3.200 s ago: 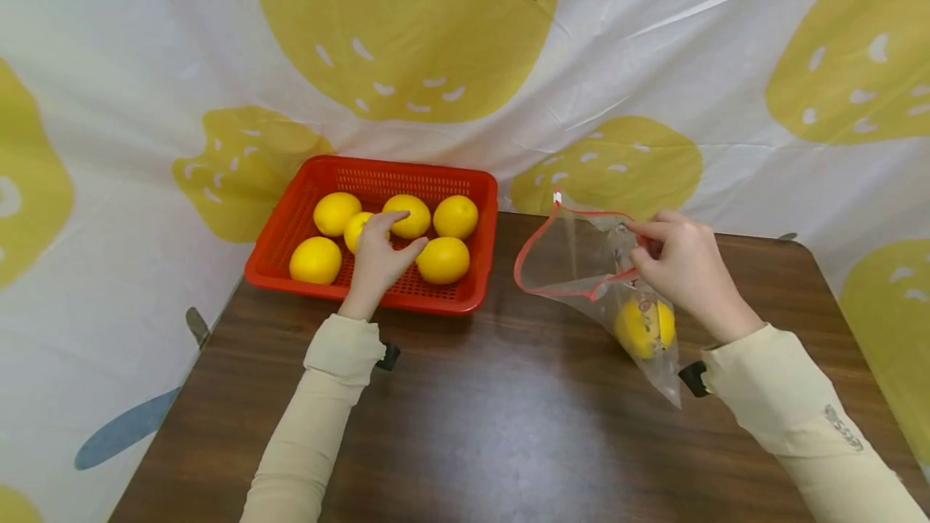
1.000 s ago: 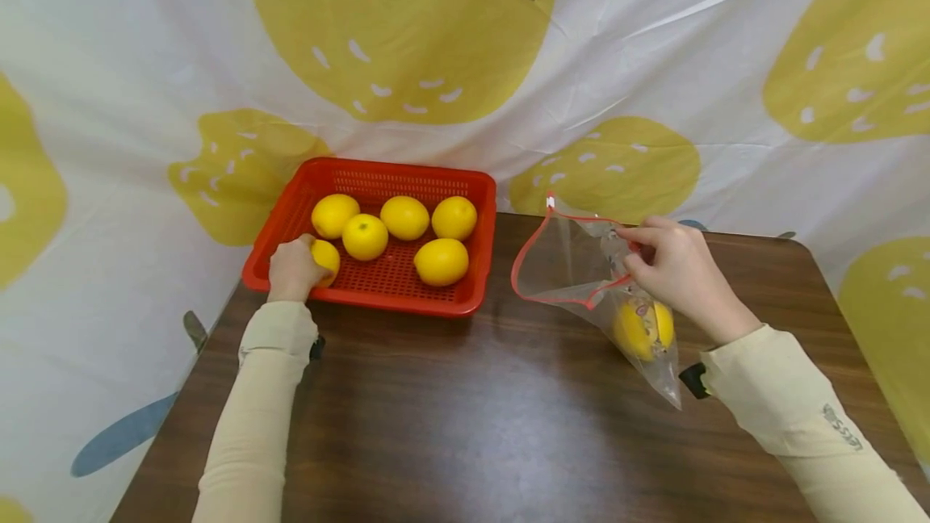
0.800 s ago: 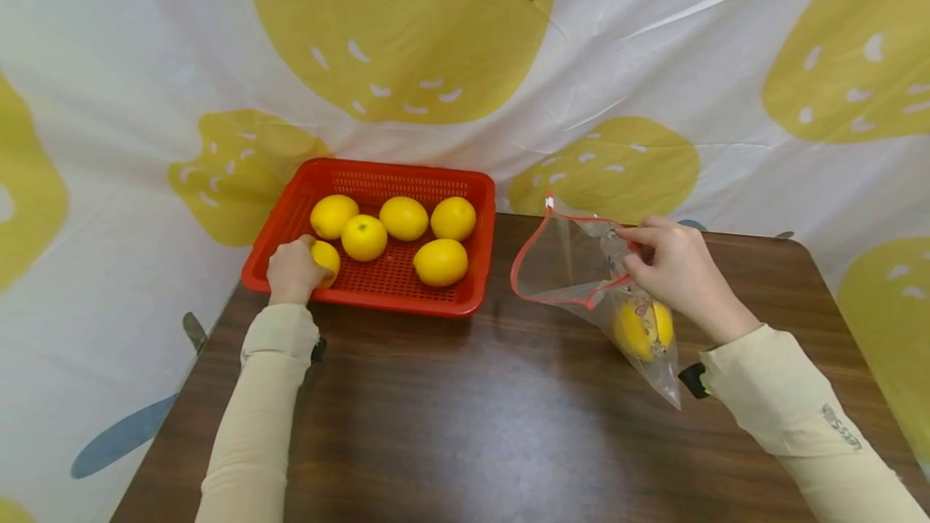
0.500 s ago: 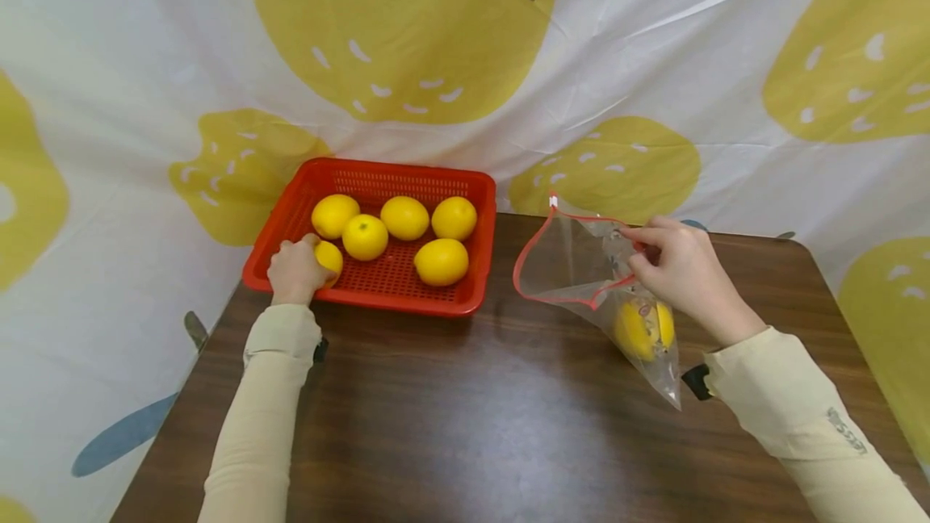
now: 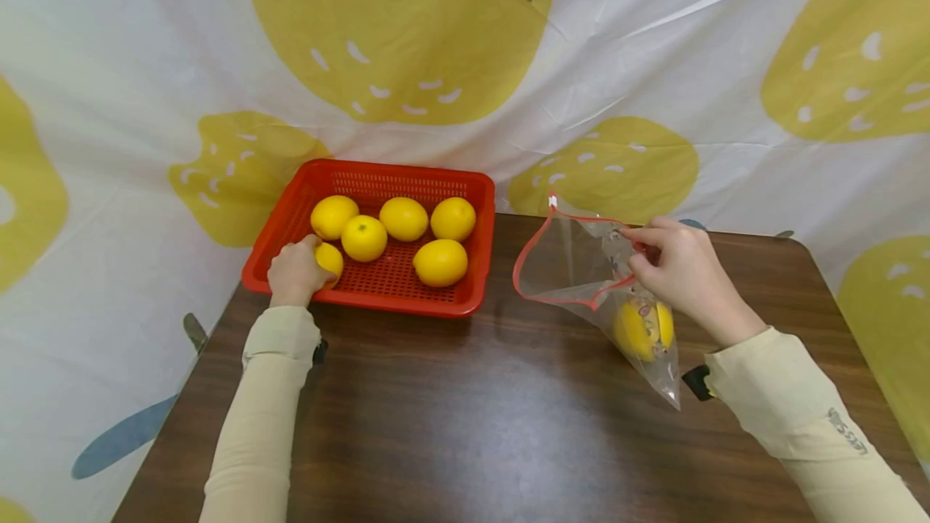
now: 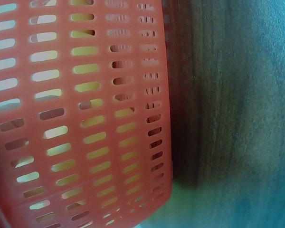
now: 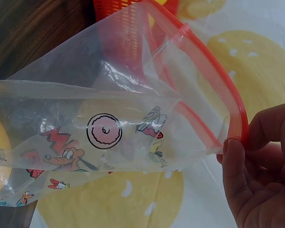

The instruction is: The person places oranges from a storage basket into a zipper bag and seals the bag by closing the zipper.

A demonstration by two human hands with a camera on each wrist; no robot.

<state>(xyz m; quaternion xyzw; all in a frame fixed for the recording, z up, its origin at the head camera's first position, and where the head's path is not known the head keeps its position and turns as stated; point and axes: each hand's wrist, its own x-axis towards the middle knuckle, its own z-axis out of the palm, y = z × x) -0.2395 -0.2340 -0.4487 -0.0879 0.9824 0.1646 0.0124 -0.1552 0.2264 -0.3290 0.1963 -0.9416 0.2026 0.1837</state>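
Observation:
My left hand (image 5: 296, 269) reaches over the near left corner of a red plastic basket (image 5: 398, 303) and grips a lemon (image 5: 330, 262), its fingers partly hidden behind the fruit. Several other lemons (image 5: 441, 263) lie in the basket. The left wrist view is filled by the basket's slotted side, with yellow showing through the slots. On the right, my right hand (image 5: 676, 269) pinches the red-edged rim of a clear zip bag (image 5: 570, 257) between thumb and fingers. The bag's mouth gapes toward the basket. A lemon (image 5: 643, 329) sits low inside it. Cartoon prints show on the bag in the right wrist view.
Both basket and bag are at the back part of a dark wooden table (image 5: 450, 426). Right behind them hangs a white cloth (image 5: 625, 47) printed with large yellow fruit. A white slider (image 5: 553, 201) sits at the bag's far corner.
From above the middle of the basket, my left hand has moved left and down to its near left corner and taken hold of a lemon there. My right hand keeps its place on the bag.

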